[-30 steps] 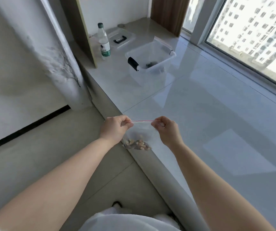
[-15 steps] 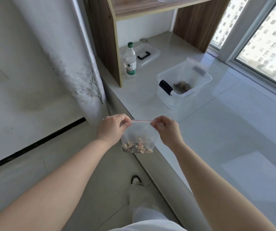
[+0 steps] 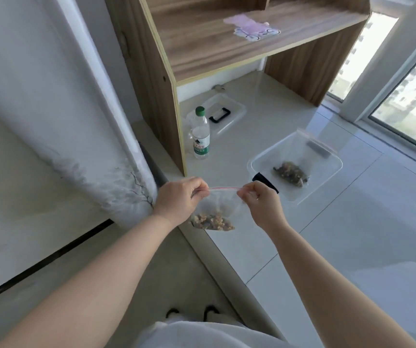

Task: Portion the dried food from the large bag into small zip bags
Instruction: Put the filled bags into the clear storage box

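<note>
A small clear zip bag (image 3: pixel 223 203) with a red seal strip hangs in the air between my hands, brown dried food (image 3: pixel 213 221) settled in its bottom. My left hand (image 3: pixel 180 200) pinches the left end of the seal and my right hand (image 3: pixel 261 203) pinches the right end, so the strip is stretched straight. Behind my right hand, on the white ledge, stands a clear plastic box (image 3: pixel 327 169). Inside it lies the large clear bag (image 3: pixel 300 146) with a dark heap of dried food.
A water bottle (image 3: pixel 200 134) with a green cap stands on the ledge beside a wooden shelf unit (image 3: pixel 161 79). Behind the bottle lies a clear box lid (image 3: pixel 223 114) with a black handle. A white curtain (image 3: pixel 76 136) hangs at left. Windows line the right side.
The view has tilted upward, bringing the shelf unit and the box's contents into sight. My hands still hold the small bag by its seal in the same way.
</note>
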